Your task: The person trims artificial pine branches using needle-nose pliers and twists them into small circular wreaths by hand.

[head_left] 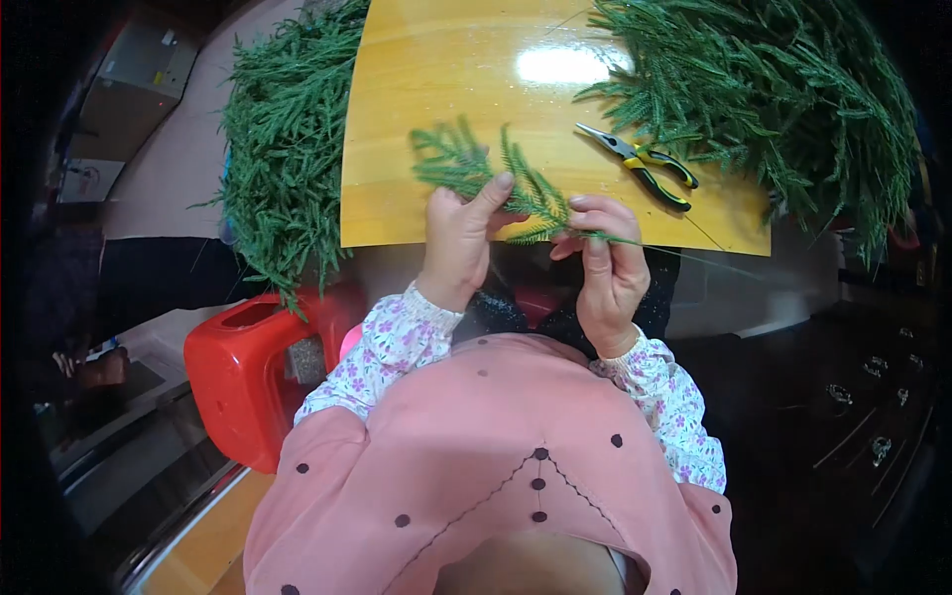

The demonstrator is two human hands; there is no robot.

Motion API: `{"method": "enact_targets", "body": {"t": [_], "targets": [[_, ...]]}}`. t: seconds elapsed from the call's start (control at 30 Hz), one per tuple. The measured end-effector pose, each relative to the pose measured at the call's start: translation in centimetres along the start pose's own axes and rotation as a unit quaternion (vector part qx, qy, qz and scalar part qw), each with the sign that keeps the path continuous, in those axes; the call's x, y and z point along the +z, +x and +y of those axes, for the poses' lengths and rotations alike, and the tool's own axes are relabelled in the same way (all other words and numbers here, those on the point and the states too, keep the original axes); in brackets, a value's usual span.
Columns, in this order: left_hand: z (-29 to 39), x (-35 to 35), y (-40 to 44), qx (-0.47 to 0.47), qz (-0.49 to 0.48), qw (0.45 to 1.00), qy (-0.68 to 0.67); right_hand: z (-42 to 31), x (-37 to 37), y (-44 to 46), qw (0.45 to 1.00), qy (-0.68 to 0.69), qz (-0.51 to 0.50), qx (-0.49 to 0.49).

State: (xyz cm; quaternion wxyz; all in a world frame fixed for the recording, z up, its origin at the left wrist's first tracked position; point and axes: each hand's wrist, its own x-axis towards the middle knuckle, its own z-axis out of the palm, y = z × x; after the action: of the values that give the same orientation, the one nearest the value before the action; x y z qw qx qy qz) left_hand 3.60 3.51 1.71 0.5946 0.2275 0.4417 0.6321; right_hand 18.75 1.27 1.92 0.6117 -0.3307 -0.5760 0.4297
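A small green sprig (535, 188) is held between my two hands above the front edge of the yellow table (426, 79). My left hand (464, 223) pinches its leafy part between thumb and fingers, and the fronds fan out past the thumb, somewhat blurred. At the stem end, my right hand (610, 253) closes thumb and fingers on the sprig, with a thin stem or wire running out to the right. Pliers (645, 171) with black and yellow handles lie on the table, right of and beyond my right hand, tip pointing up-left.
Large heaps of green branches lie at the table's right (754, 89) and hang at its left side (288, 149). A red plastic stool (238, 367) stands at the lower left. Another person's dark-clothed leg (169, 288) shows at the left.
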Motion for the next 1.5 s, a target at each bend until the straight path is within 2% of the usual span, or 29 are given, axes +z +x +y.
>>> {"method": "enact_targets", "body": {"t": [0.07,0.1,0.2,0.23,0.33,0.37,0.5,0.63,0.73,0.83,0.93,1.07,1.17,1.27,1.37,1.43,1.5], "targets": [[-0.8,-1.0,0.8,0.014,0.023,0.999,-0.040,-0.4,0.4,-0.1,0.999,0.046,0.021,0.012],[0.3,-0.5,0.4,-0.009,0.035,0.998,-0.044,-0.7,0.6,-0.1,0.997,0.063,0.021,0.029],[0.4,-0.2,0.3,0.080,0.025,0.996,-0.008,-0.4,0.9,-0.7,0.989,0.126,0.007,0.071],[0.4,-0.1,0.0,0.094,0.017,0.994,0.049,-0.5,1.5,-0.7,0.987,0.133,0.039,0.079],[0.4,0.0,-0.9,0.129,-0.011,0.973,0.189,-0.4,1.0,0.2,0.995,-0.056,-0.006,0.081],[0.4,-0.1,-1.1,0.140,-0.019,0.966,0.217,-0.2,1.3,0.5,0.991,-0.022,0.018,0.128],[0.4,-0.6,-1.2,0.199,-0.049,0.934,0.294,-0.4,1.6,1.2,0.988,-0.112,0.013,0.108],[0.1,-1.1,-1.0,0.288,-0.022,0.870,0.400,-0.5,1.4,2.0,0.980,-0.157,0.030,0.121],[0.9,-1.1,-0.6,0.415,-0.066,0.758,0.498,0.0,1.0,2.7,0.976,-0.179,0.035,0.121],[1.1,-1.8,-0.3,0.459,-0.092,0.699,0.541,0.3,1.1,2.5,0.972,-0.217,0.022,0.090],[1.6,-1.9,0.2,0.470,-0.069,0.667,0.574,0.2,1.2,2.2,0.970,-0.236,-0.007,0.054],[1.7,-1.9,-0.2,0.470,-0.106,0.636,0.603,0.6,1.0,2.4,0.952,-0.298,-0.066,0.034],[1.4,-1.8,-0.2,0.468,-0.108,0.631,0.609,0.6,0.8,2.4,0.932,-0.347,-0.102,-0.005],[1.2,-1.6,0.0,0.442,-0.163,0.665,0.579,0.6,0.7,1.9,0.919,-0.368,-0.140,-0.001],[1.0,-2.3,0.1,0.378,-0.197,0.710,0.561,-0.3,0.3,1.9,0.920,-0.357,-0.162,-0.015],[1.8,-2.1,-0.5,0.236,-0.222,0.792,0.518,-0.7,0.1,2.1,0.911,-0.369,-0.181,-0.032],[2.1,-1.9,-0.6,0.118,-0.233,0.845,0.467,-0.8,-0.1,2.2,0.900,-0.385,-0.201,-0.046]]}}
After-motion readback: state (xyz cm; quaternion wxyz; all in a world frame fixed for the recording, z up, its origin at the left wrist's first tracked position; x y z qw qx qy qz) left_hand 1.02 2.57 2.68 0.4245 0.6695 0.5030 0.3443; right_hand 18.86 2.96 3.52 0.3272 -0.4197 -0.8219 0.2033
